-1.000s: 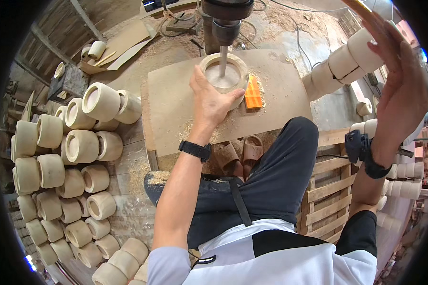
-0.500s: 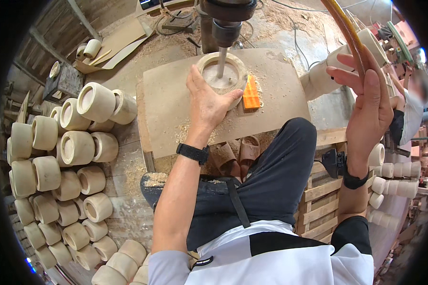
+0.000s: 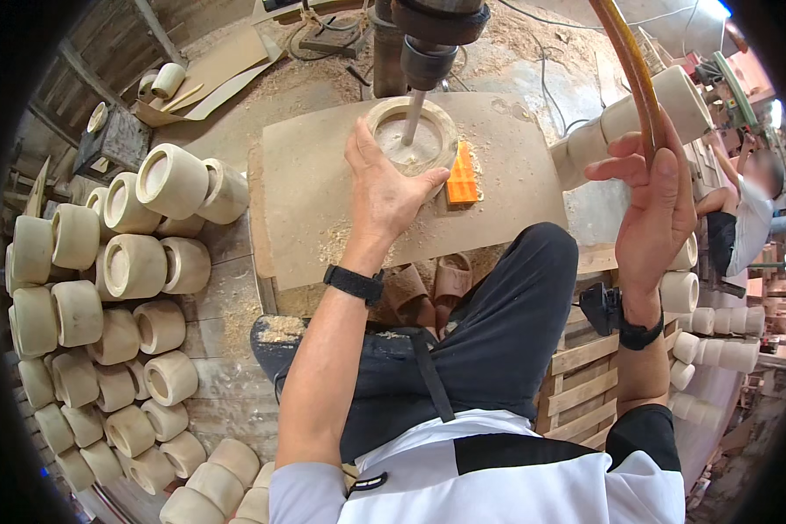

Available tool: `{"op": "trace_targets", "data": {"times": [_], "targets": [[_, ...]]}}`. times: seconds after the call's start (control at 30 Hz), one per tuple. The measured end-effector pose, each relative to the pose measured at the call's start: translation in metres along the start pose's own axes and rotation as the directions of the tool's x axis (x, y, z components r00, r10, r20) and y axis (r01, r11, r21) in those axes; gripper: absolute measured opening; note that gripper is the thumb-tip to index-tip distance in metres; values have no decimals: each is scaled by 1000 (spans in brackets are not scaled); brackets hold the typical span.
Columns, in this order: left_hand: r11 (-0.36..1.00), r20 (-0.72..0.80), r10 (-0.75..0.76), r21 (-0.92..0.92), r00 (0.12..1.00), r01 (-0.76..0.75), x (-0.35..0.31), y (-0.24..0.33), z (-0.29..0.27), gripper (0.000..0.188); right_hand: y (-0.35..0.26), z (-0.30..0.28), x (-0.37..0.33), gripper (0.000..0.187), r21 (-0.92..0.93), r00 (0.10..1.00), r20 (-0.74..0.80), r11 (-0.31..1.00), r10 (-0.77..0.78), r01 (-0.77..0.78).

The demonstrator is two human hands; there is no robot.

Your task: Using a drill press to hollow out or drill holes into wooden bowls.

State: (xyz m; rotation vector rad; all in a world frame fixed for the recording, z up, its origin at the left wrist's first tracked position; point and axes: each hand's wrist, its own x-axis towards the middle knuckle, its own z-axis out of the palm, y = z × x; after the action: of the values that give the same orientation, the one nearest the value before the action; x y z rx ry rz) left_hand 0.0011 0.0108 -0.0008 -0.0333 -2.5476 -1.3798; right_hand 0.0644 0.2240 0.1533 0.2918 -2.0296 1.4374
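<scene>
A: Where does the hollow wooden cup [image 3: 449, 140] sit?

B: On the brown-covered tabletop [image 3: 511, 188], beneath the drill chuck [image 3: 428, 61], its round opening facing up. The pale drill bit [image 3: 414, 116] reaches into the opening; whether its tip meets the inner floor cannot be told.

A: And the left grip [image 3: 386, 186]?

B: Closed on the cup: the fingers curve along its left side, the thumb lies along its near right side. A black wristband [image 3: 354, 282] circles the wrist.

A: The right grip [image 3: 655, 199]?

B: Raised, right of the tabletop, at the lower end of a curved yellow-brown lever [image 3: 635, 59]. The fingers are partly bent; whether they close around the lever cannot be told.

A: What lies about the cup?

B: An orange block [image 3: 461, 175], just beside it on the right, and wood shavings [image 3: 337, 243] near the tabletop's front edge.

A: Farther out?

B: Stacked wooden cups [image 3: 135, 268] at left; a row of similar pieces [image 3: 589, 145] partly behind the right grip; a co-worker [image 3: 751, 218] at far right.
</scene>
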Motion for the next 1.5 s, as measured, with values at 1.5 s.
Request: {"op": "trace_targets", "data": {"times": [1.5], "targets": [[999, 9, 23, -36, 1000, -22, 2, 1, -6, 117, 57, 11, 43, 28, -431, 757, 374, 823, 535, -369]]}}
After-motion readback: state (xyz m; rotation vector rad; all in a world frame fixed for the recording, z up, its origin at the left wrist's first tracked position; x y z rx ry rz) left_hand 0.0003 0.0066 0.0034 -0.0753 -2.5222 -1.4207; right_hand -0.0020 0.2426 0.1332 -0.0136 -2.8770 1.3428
